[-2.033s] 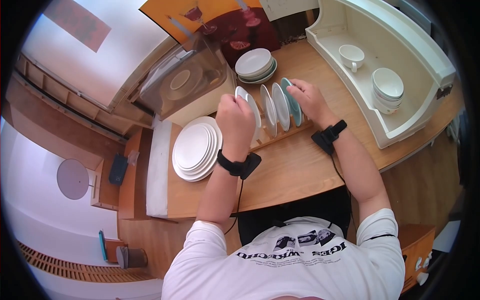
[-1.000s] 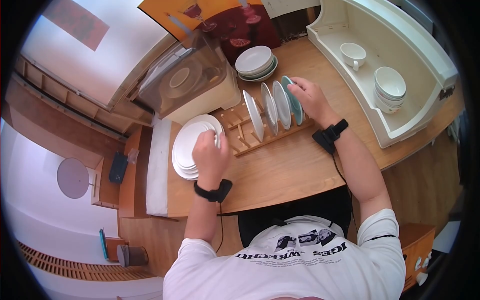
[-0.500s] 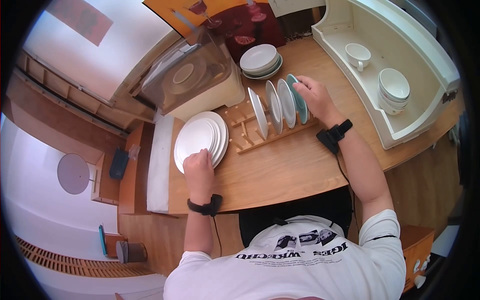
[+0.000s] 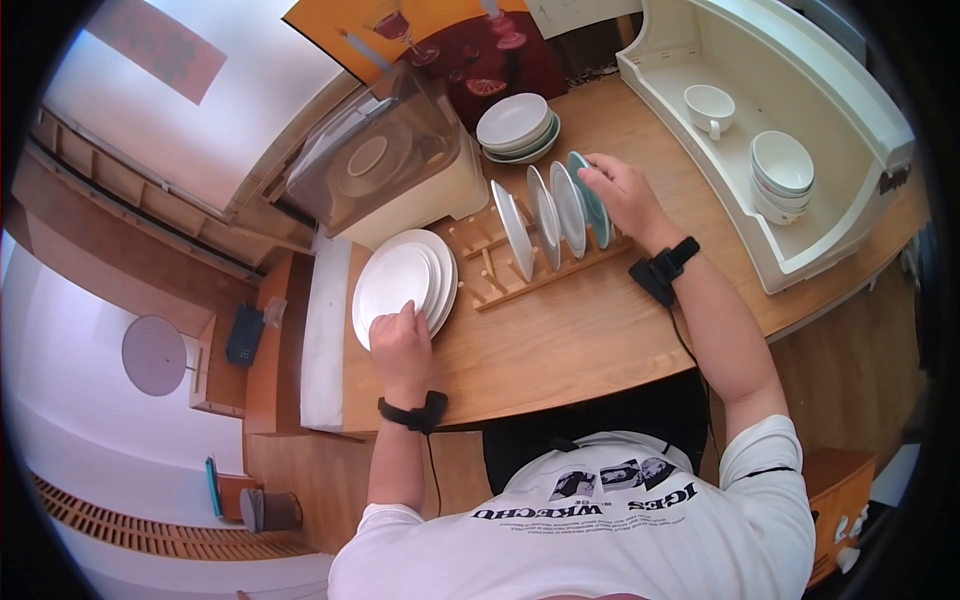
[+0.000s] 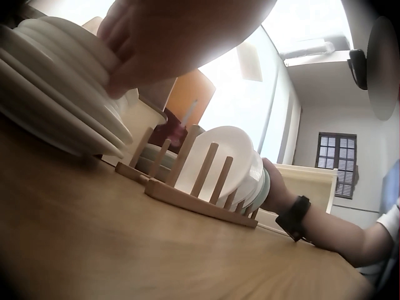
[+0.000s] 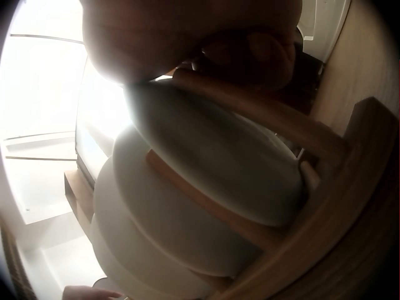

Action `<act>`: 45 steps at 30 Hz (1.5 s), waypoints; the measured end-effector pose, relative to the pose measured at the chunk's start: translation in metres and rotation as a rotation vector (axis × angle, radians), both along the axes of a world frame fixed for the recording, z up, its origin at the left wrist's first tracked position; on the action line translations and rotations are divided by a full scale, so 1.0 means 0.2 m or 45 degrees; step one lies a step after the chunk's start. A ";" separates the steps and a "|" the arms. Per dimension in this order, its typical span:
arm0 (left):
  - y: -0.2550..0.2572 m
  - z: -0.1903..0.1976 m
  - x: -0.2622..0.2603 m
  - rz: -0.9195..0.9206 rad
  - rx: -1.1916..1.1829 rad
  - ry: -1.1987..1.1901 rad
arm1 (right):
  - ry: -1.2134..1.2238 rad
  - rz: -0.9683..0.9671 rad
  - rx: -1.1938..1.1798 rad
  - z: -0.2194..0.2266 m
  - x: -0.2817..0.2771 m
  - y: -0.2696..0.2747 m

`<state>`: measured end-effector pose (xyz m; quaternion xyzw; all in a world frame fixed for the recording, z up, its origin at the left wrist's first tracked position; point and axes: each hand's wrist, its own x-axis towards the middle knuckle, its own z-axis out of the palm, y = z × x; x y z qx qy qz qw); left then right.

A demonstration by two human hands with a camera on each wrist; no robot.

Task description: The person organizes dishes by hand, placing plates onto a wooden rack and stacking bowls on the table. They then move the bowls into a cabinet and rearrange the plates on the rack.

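My left hand is at the near rim of a stack of white plates, its fingers curled at the edge; the left wrist view shows the fingers against the upper plates. With thumb and fingers, my right hand grips the top rim of a green plate standing at the right end of a wooden rack. Left of it in the rack stand two grey-white plates and a white plate. The right wrist view shows the green plate between pegs, under my right hand.
Stacked bowls or dishes stand behind the rack. A lidded box is at the back left. On the right, a cream open cabinet holds a cup and a stack of bowls. A wooden table lies beneath.
My left hand has left the white plate, which now leans in the rack, and moved left and nearer the body to the plate stack's near rim. My right hand stays on the green plate.
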<state>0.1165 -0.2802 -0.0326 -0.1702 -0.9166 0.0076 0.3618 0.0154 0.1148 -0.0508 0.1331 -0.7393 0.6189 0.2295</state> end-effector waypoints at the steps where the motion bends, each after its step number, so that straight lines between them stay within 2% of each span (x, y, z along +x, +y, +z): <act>1: 0.00 -0.01 0.00 -0.015 0.057 -0.005 | 0.009 -0.005 0.007 0.00 0.00 0.00; 3: -0.02 -0.01 0.01 -0.045 0.170 -0.013 | -0.007 0.001 0.010 0.00 0.00 0.00; 6: -0.02 0.01 0.02 -0.105 0.095 0.089 | -0.012 0.002 0.014 0.00 0.00 0.01; 9: -0.01 0.06 0.01 -0.054 0.039 0.198 | -0.015 0.002 -0.002 0.00 0.00 0.00; 18: 0.00 0.35 0.00 0.010 -0.132 -0.154 | -0.041 0.011 -0.011 0.00 0.00 0.00; 21: 0.01 0.42 -0.02 0.031 -0.130 -0.014 | -0.024 -0.007 -0.012 0.00 0.00 0.00; 25: 0.06 0.51 -0.06 -0.073 0.201 0.054 | -0.017 -0.006 -0.016 0.00 0.00 0.00; 28: 0.13 0.51 -0.09 -0.127 0.497 0.117 | -0.031 0.003 0.013 0.00 0.00 0.01; 35: 0.40 0.49 -0.24 -0.213 1.114 0.033 | -0.020 0.005 -0.014 -0.01 0.00 0.00; 38: 0.56 0.47 -0.28 -0.258 1.114 -0.018 | -0.039 0.013 -0.012 0.00 0.00 0.00; 39: 0.60 0.46 -0.28 -0.175 1.110 -0.123 | -0.037 0.015 -0.011 0.00 0.00 0.00; 42: 0.64 0.32 -0.37 -0.201 0.864 -0.014 | -0.026 0.020 -0.020 -0.01 -0.01 0.01; 45: 0.70 0.23 -0.39 -0.212 0.748 0.040 | -0.023 0.021 -0.025 0.00 0.00 0.00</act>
